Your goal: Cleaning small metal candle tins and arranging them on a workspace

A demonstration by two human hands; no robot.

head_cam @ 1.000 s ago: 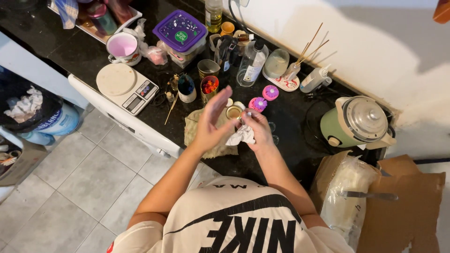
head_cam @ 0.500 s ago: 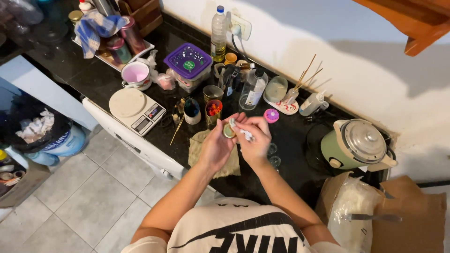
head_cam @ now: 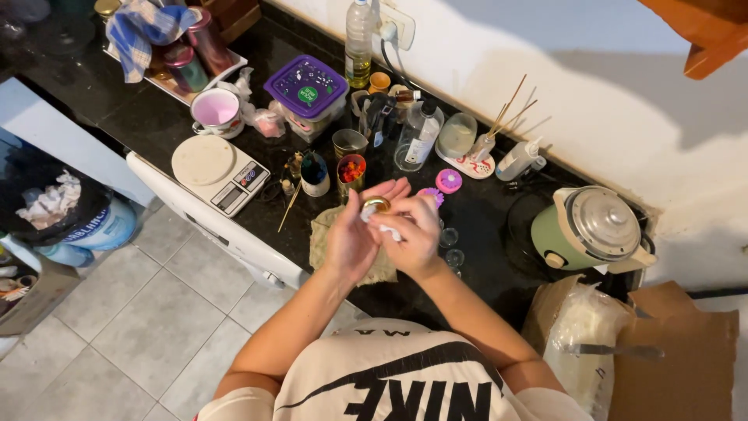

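My left hand point(head_cam: 354, 234) cradles a small round gold tin point(head_cam: 376, 205) over the black counter point(head_cam: 483, 226). My right hand point(head_cam: 417, 234) presses a crumpled white tissue point(head_cam: 387, 228) against the tin, fingers curled around it. Both hands hover above a beige cloth point(head_cam: 323, 238) lying on the counter. A pink round mould point(head_cam: 448, 181) and a purple one point(head_cam: 431, 195) lie just beyond my fingers.
A white kitchen scale point(head_cam: 218, 168) sits left of the cloth. Behind are a purple-lidded box point(head_cam: 308, 84), a pink mug point(head_cam: 216, 109), small tins, bottles and sticks in a jar point(head_cam: 487, 140). A green electric pot point(head_cam: 588, 226) stands right. A bin point(head_cam: 58, 210) is on the tiled floor.
My hands have lifted a little off the counter and drawn closer together around the tin, and my view has shifted right along the counter.
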